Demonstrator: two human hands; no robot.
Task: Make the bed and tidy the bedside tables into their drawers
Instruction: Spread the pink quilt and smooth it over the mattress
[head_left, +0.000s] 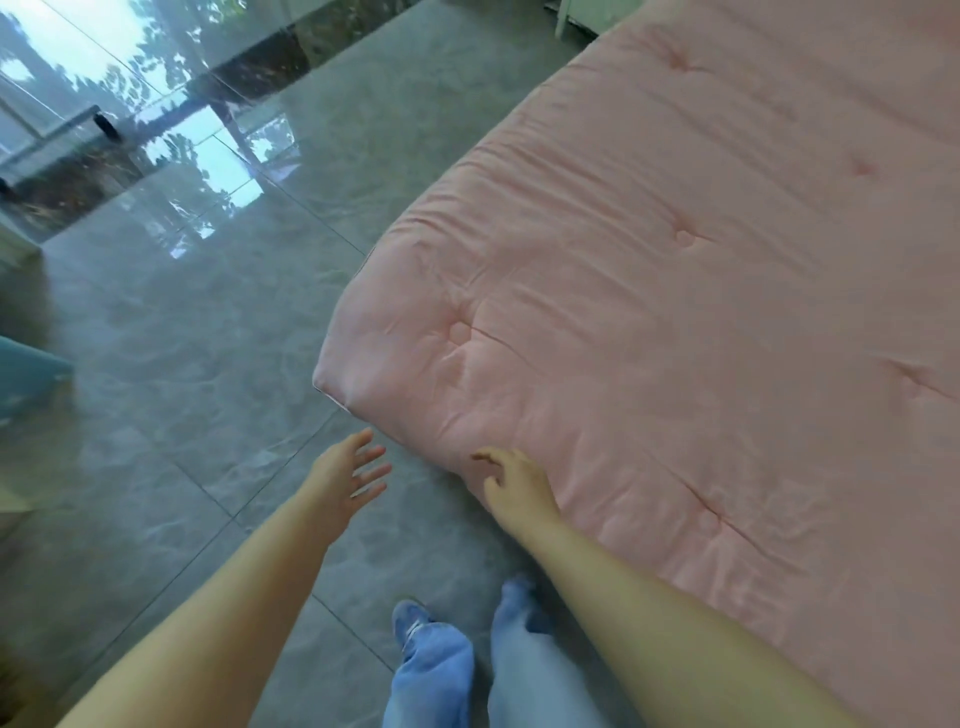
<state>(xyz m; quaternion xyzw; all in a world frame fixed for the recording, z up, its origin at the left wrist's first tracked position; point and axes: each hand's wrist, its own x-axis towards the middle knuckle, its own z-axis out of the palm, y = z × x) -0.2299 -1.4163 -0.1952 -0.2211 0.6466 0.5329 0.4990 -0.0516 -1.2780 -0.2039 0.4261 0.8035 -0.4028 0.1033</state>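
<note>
Jeans (441, 670) stand on glossy grey tiles (156, 364) beside pink quilt (701, 312).

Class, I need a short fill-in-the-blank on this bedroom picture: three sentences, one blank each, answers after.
1. The quilt on the bed is ____ in colour.
2. The left hand hangs over the ____, fingers spread.
3. The right hand is at the quilt's ____.

Answers: pink; floor; edge

A pink tufted quilt (701, 322) lies spread flat over the bed, its corner just beyond the right hand (514, 480), above glossy grey marble-patterned floor tiles (182, 415).
</note>
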